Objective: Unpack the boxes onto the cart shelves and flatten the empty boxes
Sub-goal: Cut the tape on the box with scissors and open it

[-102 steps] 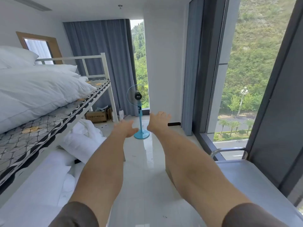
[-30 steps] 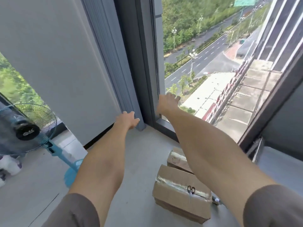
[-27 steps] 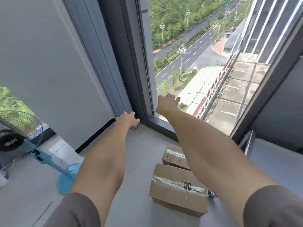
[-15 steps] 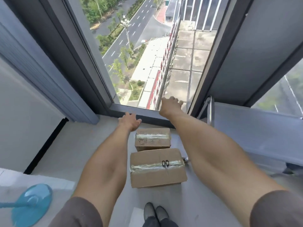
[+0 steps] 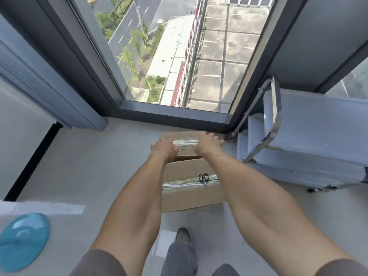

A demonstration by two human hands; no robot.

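Both arms are stretched out and down to the far box, the smaller of two cartons on the floor by the window. The left hand sits at that box's left end, fingers bent over the edge, and the right hand covers the right end, fingers spread toward the far corner. Whether either hand is really gripping the cardboard or only resting on it, I cannot tell; the fingertips are out of sight. Between the hands runs a shiny strip of clear tape along the box's top seam.

Just this side of it, touching or nearly so, lies the near box, bigger, also taped shut along the middle. A pair of scissors with black handles rests on top of that tape line.

To the right stands the cart, grey shelves with a chrome handle at its end nearest the boxes. Down at the lower left sits a blue fan base. One shoe shows on the pale floor between the arms.
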